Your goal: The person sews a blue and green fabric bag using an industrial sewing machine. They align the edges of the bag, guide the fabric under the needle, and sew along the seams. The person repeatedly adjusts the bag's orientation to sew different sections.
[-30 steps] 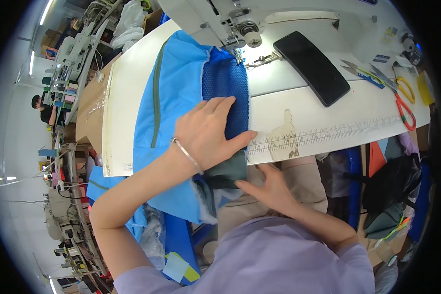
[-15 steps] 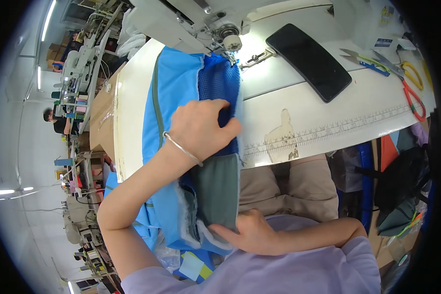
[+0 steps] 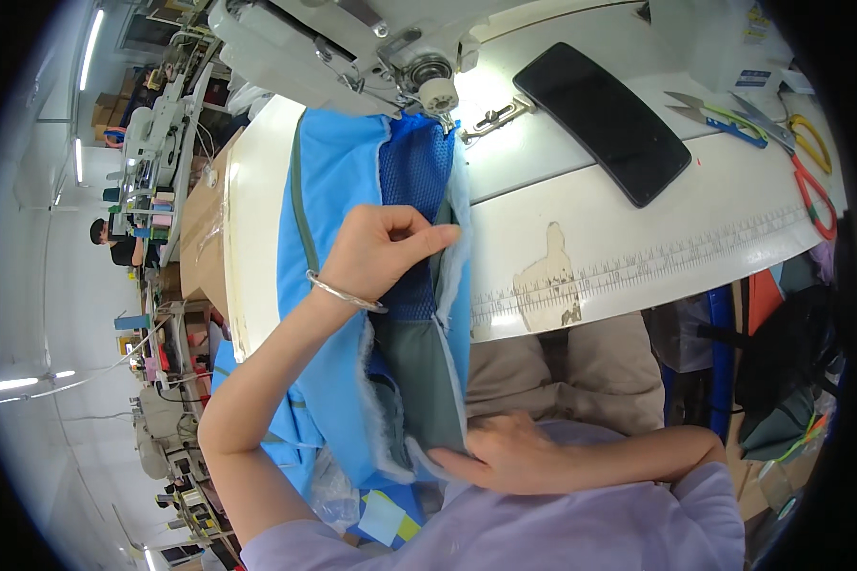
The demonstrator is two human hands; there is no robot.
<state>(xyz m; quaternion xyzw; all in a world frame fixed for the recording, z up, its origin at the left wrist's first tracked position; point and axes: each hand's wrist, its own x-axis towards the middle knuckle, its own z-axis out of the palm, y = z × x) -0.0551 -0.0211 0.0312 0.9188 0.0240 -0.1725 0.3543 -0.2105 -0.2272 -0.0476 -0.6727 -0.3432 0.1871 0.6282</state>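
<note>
A bright blue fabric piece (image 3: 331, 176) lies on the sewing table, its far end under the presser foot of the sewing machine (image 3: 440, 93). Dark blue mesh (image 3: 411, 169) and a grey-green panel (image 3: 411, 366) are part of it, with pale, fuzzy raw edges. Over the mesh, my left hand (image 3: 373, 249), with a bracelet at the wrist, pinches the right-hand edge between thumb and fingers. Nearer my body, my right hand (image 3: 507, 455) is closed on the lower edge of the grey-green panel; its fingertips are partly hidden.
Right of the machine lies a black phone (image 3: 602, 124). Beyond it are blue-handled snips (image 3: 733, 126) and scissors (image 3: 809, 195) with red and yellow handles. A printed ruler (image 3: 628, 265) runs along the table's near edge. Other sewing machines and a person (image 3: 116, 243) are at far left.
My left hand has gone from lying across the mesh to pinching its right edge, which now stands folded up. My right hand keeps its grip low down. The view has shifted slightly.
</note>
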